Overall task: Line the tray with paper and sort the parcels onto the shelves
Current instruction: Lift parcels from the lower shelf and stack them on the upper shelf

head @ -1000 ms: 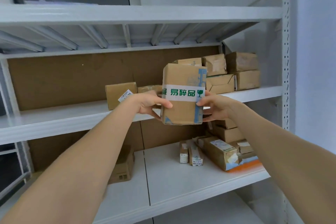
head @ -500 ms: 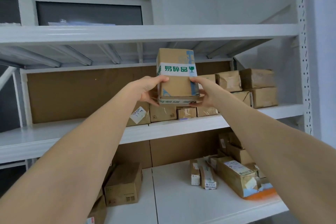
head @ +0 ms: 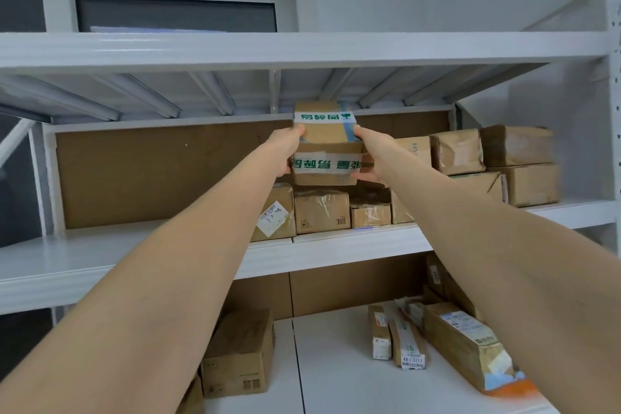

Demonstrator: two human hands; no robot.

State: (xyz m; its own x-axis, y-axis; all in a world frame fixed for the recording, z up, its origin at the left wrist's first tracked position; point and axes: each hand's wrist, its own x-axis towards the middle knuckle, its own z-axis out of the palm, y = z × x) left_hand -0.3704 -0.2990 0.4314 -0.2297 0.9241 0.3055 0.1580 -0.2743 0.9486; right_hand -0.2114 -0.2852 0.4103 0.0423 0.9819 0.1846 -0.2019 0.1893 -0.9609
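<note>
**Taped box held over the middle shelf**

A white metal shelving unit (head: pixel 134 255) is seen, its middle shelf loaded with a row of brown cardboard parcels (head: pixel 321 213). Above that row, a brown cardboard box banded with white tape and green characters (head: pixel 324 141) is held tilted — whether it touches the row cannot be told. It is clamped between the left hand (head: pixel 285 155) and the right hand (head: pixel 371 158), with the fingers (head: pixel 364 176) curled round its opposite sides.
</note>
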